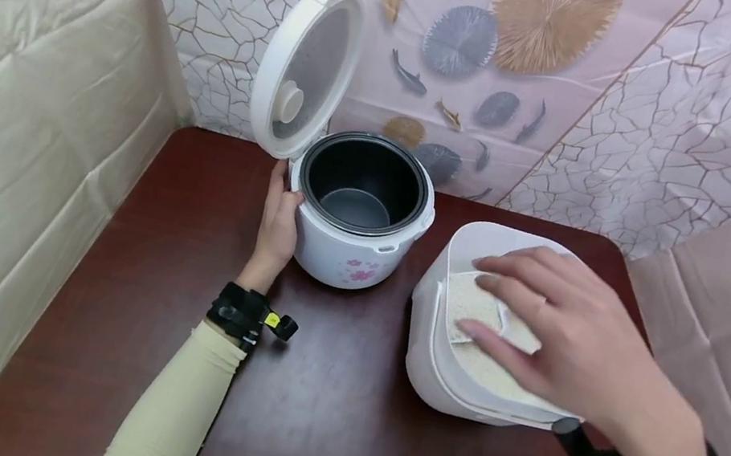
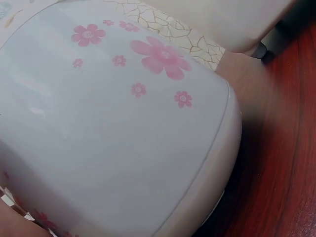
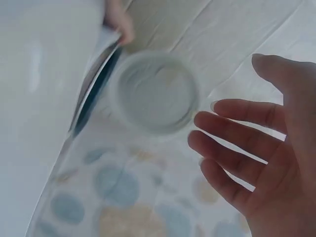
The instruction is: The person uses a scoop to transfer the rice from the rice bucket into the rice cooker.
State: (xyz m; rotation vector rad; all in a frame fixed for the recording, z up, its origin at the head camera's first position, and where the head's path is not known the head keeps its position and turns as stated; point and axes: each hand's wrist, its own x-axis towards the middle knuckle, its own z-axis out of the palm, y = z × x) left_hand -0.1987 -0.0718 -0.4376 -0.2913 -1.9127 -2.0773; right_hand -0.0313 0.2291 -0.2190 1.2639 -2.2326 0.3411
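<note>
A white rice cooker (image 1: 350, 250) with pink flowers stands at the back with its lid (image 1: 307, 75) raised. Its dark inner pot (image 1: 360, 186) holds nothing that I can see. My left hand (image 1: 279, 225) holds the cooker's left side below the hinge, some fingers hidden behind it. Pink flowers cover the rice cooker's body (image 2: 123, 123) in the left wrist view. Over a white bin (image 1: 423, 336) of rice (image 1: 487, 368) hovers my right hand (image 1: 563, 332), fingers spread apart. Below its fingertips, a small white cup (image 1: 459, 340) full of rice sits in the bin. The right hand (image 3: 252, 143) grasps nothing in the right wrist view.
A dark reddish wooden table (image 1: 318, 415) carries both the cooker and the bin. Patterned cloth (image 1: 494, 120) hangs close behind the cooker, and pale cloth (image 1: 25, 119) walls the left side. The raised lid stands above my left hand.
</note>
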